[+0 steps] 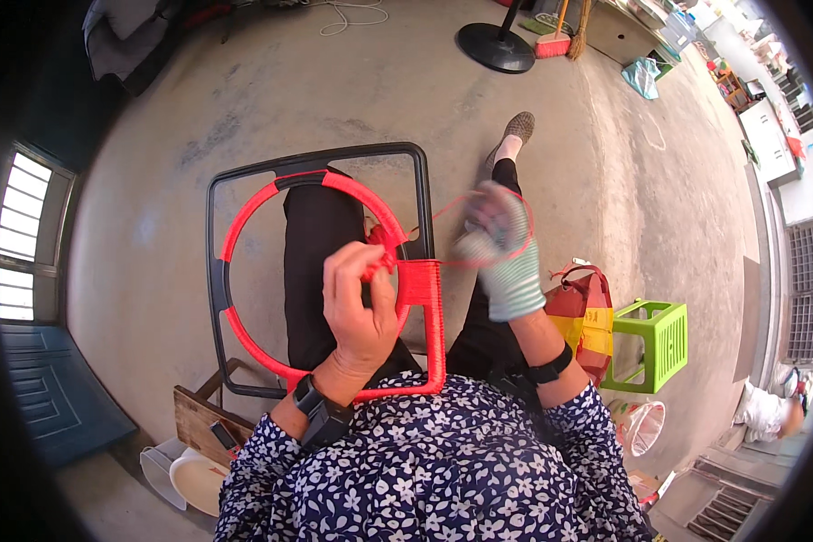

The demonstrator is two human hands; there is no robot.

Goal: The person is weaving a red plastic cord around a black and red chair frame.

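A black square plastic frame [423, 181] with a round inner ring lies across my lap, tilted toward me. Red cord [249, 215] wraps tightly round much of the ring and the lower right corner. My left hand [357, 312], bare, is closed with thumb and fingers pinching a bunched bit of red cord [386, 256] at the ring's right side. To the right of the frame, my right hand [499, 237] wears a striped knit glove and is smeared by motion. A thin strand of red cord loops from the frame round that hand; its fingers cannot be made out.
A green plastic stool [664, 348] and a red and yellow bag [576, 316] stand at my right. Behind the bag is a waste basket [641, 425]. Ahead are a round black stand base [495, 50] and a red broom [553, 45]. A wooden board [199, 420] is at left.
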